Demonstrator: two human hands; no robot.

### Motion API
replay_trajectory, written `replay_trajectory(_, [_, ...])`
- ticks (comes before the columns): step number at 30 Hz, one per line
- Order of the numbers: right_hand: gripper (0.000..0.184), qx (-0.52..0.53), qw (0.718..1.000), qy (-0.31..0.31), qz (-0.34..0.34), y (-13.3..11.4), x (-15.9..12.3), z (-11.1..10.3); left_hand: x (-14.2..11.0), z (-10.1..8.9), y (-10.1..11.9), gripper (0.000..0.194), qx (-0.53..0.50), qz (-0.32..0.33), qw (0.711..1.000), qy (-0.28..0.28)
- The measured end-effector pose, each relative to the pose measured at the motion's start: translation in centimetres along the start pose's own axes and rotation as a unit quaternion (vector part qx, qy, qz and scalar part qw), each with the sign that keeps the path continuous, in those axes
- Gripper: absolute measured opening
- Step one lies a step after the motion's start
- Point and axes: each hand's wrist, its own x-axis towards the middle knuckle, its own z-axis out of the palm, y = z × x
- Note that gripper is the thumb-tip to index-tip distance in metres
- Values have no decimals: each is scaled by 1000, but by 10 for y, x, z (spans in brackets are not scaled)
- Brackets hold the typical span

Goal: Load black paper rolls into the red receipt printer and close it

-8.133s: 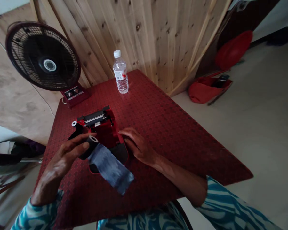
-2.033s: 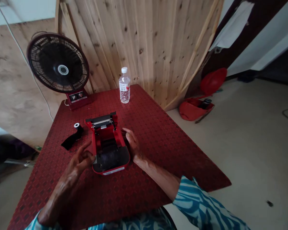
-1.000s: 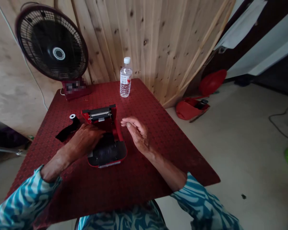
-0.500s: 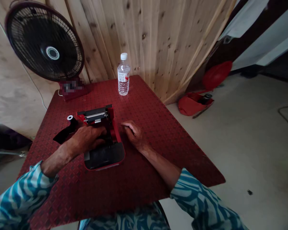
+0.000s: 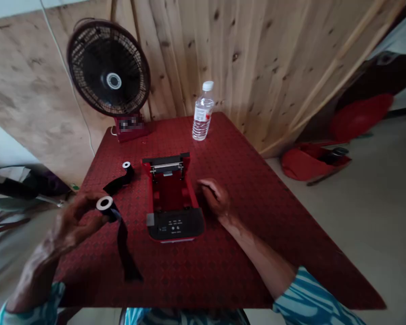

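My left hand (image 5: 76, 223) grips a ribbon roll (image 5: 104, 203) with a white core between thumb and fingers, over the table's left side. A dark strip hangs from this roll down toward the tabletop. Right of it, a red and black printer (image 5: 174, 225) stands with its compartment showing bare red walls inside. My right hand (image 5: 216, 198) rests on the table just right of the printer, its fingers loosely curled with nothing visible in them. A second ribbon roll (image 5: 126, 166) with a loose dark tail stands left of the printer's back.
On the red-patterned table (image 5: 257, 234), a clear bottle (image 5: 203, 113) with a white cap stands near the wooden wall. A fan (image 5: 113, 81) occupies the back left corner. A red bag-like container (image 5: 301, 160) lies on the floor to the right.
My left hand has come out of the printer's compartment and moved left, now holding a ribbon roll. My right hand stays beside the printer. The camera view has shifted left.
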Motion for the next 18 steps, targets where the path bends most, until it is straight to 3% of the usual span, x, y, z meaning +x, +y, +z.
replay_trajectory(5, [25,-22,999,11,45,10,-1,0,-9,37,-55,31,51,-36,998,-6])
replay_trajectory(9, [26,-29,997,15,65,13,-2,-2,-12,48,-66,33,39,-41,998,-1])
replay_trajectory(12, [27,-25,997,12,77,14,-2,-2,-12,34,-61,39,42,-19,999,-2])
replay_trajectory(14, [27,-24,996,12,82,15,-2,-2,-2,19,-56,38,48,-15,998,36])
replay_trajectory(18, [26,-22,996,0,89,12,-1,-3,53,-12,-55,39,74,-79,986,128])
